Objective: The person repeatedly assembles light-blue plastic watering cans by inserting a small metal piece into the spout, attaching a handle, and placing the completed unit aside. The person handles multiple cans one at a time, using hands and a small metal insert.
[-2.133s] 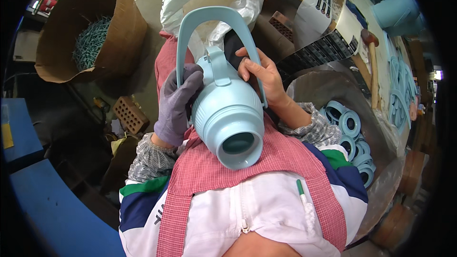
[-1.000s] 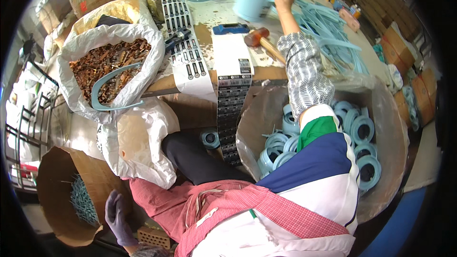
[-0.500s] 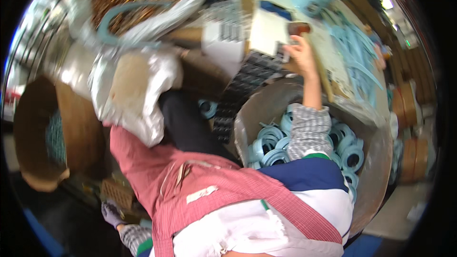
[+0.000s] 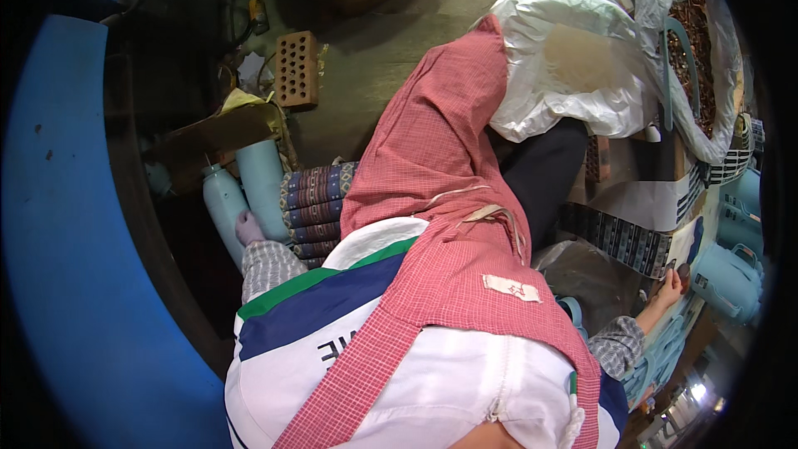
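My left hand point(image 4: 248, 228), in a purple glove, reaches down on my left and touches the lower ends of two pale blue bottle bodies point(image 4: 263, 186) that stand side by side beside my seat. Most of its fingers are hidden, so its grip is unclear. My right hand point(image 4: 670, 284), bare, stretches out to the right and rests on the edge of the patterned work table point(image 4: 623, 237), fingers apart and holding nothing. A pale blue jug point(image 4: 730, 279) stands just beyond it. My red checked apron point(image 4: 432, 158) covers my lap.
A stack of patterned cushions point(image 4: 314, 204) lies under me. A perforated brick point(image 4: 297, 69) and a cardboard scrap point(image 4: 218, 135) lie on the floor. A white sack point(image 4: 573, 66) and a bag of brown metal pieces point(image 4: 702, 41) holding a blue handle point(image 4: 670, 66) sit at the right. A large blue surface point(image 4: 75, 224) curves along the left.
My head has swung to the left and down. The right hand has let go of the pale blue jug on the table, and the gloved left hand has reached the bottle bodies beside the seat.
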`<act>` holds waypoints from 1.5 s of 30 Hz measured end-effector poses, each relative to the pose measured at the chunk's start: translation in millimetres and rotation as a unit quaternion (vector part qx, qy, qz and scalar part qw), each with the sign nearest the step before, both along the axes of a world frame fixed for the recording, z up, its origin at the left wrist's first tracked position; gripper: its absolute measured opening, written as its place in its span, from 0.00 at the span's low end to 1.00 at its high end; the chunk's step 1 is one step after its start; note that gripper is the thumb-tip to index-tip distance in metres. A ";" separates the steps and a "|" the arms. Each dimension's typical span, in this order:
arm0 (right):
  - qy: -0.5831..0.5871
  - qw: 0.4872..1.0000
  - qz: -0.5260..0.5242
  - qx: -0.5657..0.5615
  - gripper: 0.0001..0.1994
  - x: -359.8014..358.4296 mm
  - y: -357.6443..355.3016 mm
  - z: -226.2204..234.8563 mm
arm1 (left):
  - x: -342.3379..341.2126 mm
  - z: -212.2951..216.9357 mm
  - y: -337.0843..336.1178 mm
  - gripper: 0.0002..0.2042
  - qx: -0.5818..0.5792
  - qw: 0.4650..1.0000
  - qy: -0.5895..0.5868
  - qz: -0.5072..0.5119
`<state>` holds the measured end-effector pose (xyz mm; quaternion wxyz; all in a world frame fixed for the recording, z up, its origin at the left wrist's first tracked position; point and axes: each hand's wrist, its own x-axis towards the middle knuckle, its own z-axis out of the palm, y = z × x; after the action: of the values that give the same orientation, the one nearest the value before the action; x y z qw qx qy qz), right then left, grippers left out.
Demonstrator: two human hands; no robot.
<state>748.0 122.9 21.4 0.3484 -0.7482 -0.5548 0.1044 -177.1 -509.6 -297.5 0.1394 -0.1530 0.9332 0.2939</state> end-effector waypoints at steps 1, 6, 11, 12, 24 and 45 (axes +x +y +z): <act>0.023 0.999 0.008 0.038 0.08 -2.4 0.1 1.4 | -4.6 12.3 26.3 0.14 -0.002 0.999 -0.017 -0.041; -0.200 0.968 -0.026 0.148 0.10 -66.3 -28.4 25.8 | -89.2 13.0 104.2 0.25 -0.178 0.925 0.096 -0.321; -0.103 0.972 -0.015 0.209 0.09 -136.4 -57.4 70.1 | -127.3 29.5 156.8 0.38 -0.304 0.840 -0.172 -0.415; -0.027 0.974 0.010 0.224 0.09 -143.1 -62.8 70.4 | -126.3 48.7 173.7 0.36 -0.318 0.823 -0.195 -0.429; 0.424 0.823 0.378 -0.004 0.08 -482.5 -69.4 56.2 | 67.1 385.8 327.5 0.08 0.052 0.604 0.471 -0.641; 0.610 0.693 0.335 -0.189 0.24 -468.6 -152.7 16.6 | 240.5 309.5 493.2 0.15 0.480 0.403 0.085 -0.775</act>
<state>279.4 -29.8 38.0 0.4035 -0.3347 -0.4024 0.7505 63.4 -16.4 12.0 0.2783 0.7530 0.3657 0.4710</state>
